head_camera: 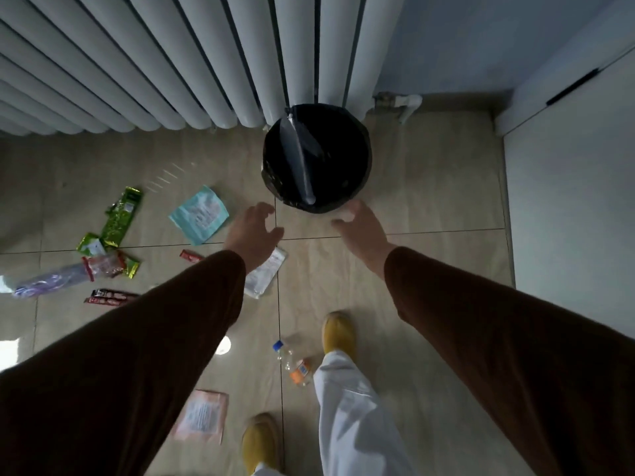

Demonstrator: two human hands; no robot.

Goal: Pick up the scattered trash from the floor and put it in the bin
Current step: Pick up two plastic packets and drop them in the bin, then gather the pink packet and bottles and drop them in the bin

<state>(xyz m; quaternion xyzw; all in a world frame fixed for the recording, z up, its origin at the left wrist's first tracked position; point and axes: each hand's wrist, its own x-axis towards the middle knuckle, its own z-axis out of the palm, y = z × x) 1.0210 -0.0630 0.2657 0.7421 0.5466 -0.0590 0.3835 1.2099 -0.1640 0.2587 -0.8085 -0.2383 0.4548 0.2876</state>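
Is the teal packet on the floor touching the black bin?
Apart. In the head view, bare floor tile shows plainly between the teal packet and the black bin, which stands further right by the radiator.

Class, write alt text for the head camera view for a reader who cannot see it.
Two bare hands, left hand and right hand, reach empty toward a black-lined bin beside a white radiator. Wrappers, including a teal packet, and a plastic bottle lie scattered on the tiled floor.

floor (429, 187): glossy tile | bin (360, 139): shiny black plastic liner | wrappers (122, 218): glossy foil
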